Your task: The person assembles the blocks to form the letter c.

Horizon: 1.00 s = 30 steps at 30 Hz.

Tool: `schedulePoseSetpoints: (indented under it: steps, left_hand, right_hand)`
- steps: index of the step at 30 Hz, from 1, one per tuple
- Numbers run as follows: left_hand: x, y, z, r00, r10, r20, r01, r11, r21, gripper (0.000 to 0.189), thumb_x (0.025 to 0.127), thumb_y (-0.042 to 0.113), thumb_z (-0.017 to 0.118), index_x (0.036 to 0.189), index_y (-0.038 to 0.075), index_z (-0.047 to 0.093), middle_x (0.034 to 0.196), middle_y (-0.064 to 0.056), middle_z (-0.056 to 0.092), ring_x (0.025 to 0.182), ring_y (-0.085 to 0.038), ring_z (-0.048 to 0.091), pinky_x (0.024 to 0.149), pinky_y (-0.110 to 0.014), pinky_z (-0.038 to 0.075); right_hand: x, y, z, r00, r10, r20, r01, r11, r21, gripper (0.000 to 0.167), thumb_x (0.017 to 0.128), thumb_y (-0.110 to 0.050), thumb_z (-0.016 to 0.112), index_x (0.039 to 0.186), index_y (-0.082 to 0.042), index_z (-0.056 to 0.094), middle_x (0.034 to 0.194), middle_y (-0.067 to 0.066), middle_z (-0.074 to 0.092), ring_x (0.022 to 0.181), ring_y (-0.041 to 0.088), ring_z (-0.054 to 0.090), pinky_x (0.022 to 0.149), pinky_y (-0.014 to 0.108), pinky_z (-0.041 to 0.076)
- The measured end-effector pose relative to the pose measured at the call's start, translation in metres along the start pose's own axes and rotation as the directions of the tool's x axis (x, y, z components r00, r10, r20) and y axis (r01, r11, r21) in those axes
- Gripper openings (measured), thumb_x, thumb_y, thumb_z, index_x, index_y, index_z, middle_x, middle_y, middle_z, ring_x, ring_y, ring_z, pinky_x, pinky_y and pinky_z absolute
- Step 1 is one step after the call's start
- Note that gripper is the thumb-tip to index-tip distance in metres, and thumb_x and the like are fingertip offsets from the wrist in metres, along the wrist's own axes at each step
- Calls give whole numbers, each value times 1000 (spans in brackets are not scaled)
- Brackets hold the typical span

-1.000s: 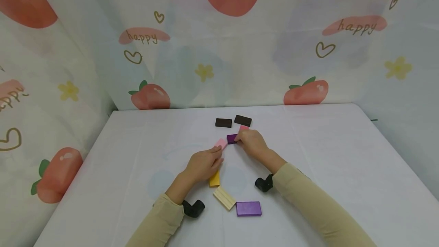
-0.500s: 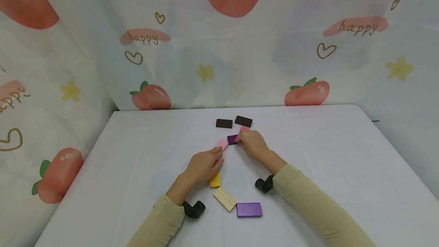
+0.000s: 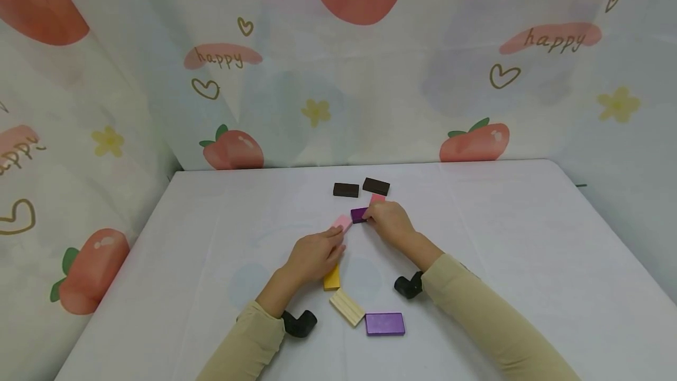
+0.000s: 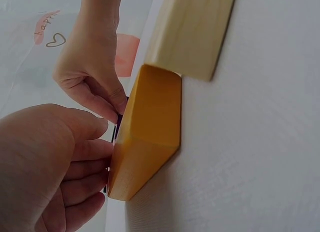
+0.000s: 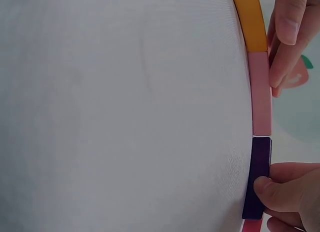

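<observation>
My right hand (image 3: pixel 390 223) pinches a dark purple block (image 3: pixel 358 214). In the right wrist view, its thumb (image 5: pixel 267 189) lies on the block's long side. My left hand (image 3: pixel 313 255) rests its outstretched fingertips on a light pink block (image 3: pixel 344 221), which lies end to end with the dark purple one, a thin gap between them. A yellow-orange block (image 3: pixel 332 279) adjoins the pink one and is partly covered by the left hand in the head view. A red-pink block (image 3: pixel 377 198) shows just beyond the right hand, mostly hidden.
Two dark brown blocks (image 3: pixel 346 190) lie at the back. Nearer the front are a ribbed pale wood block (image 3: pixel 347 307) and a bright purple block (image 3: pixel 385 324), continuing the curved row. A white cloth covers the table (image 3: pixel 502 222); a printed curtain (image 3: pixel 370 75) hangs behind.
</observation>
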State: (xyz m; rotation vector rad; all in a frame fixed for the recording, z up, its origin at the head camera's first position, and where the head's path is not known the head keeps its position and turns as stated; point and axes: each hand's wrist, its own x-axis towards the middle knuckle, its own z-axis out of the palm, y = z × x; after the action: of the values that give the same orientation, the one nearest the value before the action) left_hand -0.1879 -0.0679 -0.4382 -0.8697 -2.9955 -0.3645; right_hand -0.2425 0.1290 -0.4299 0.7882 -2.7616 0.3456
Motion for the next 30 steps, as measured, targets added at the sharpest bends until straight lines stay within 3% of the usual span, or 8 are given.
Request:
schedulePoseSetpoints:
  steps: [21,30]
  left_hand:
    - [0,0,-1,1000,7,-11,-7,1000,14,40,95,31,47,126,8,57,131,-1,51,119,-14,48,93,-34,43]
    - [5,0,-4,1000,-8,-24,8,1000,-18,38,95,31,49,123,8,60,124,0,57,114,-17,53,92,-35,43]
  right_hand:
    - [-1,-2,-2,1000,12,14,-12,1000,-1,9,78,-2,70,84,-6,75,81,5,69,76,21,64,73,34,51]
    - [4,-6,-4,991,93,96,-99,993,60,8,80,-10,70,86,-6,74,81,5,66,75,19,61,71,34,51]
